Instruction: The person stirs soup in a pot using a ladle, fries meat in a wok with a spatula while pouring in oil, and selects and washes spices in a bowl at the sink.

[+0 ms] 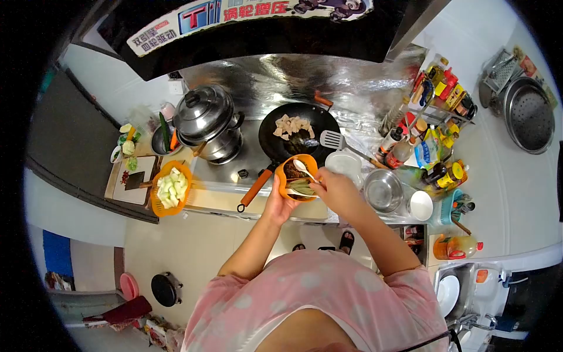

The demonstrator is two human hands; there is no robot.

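My left hand (280, 203) grips the side of an orange spice box (282, 178) with compartments, held over the counter's front edge just below the wok. Dark spices (292, 171) fill the upper part, and dried leaves that look like bay leaves (302, 184) lie in the lower part. Two white spoons rest in it, an upper spoon (300, 166) and a lower spoon (299, 192). My right hand (337, 192) reaches in from the right, its fingers pinched at the leaves and spoon handles; what they hold is hidden. Pale meat chunks (291, 125) sit in the black wok (271, 130).
A slotted spatula (333, 139) leans across the wok's right rim. Left of it stands a steel steamer pot (205, 117); nearer is an orange basket (156, 196) of cut pale-green vegetable. On the right are a steel bowl (383, 191), a white cup (420, 205) and several bottles.
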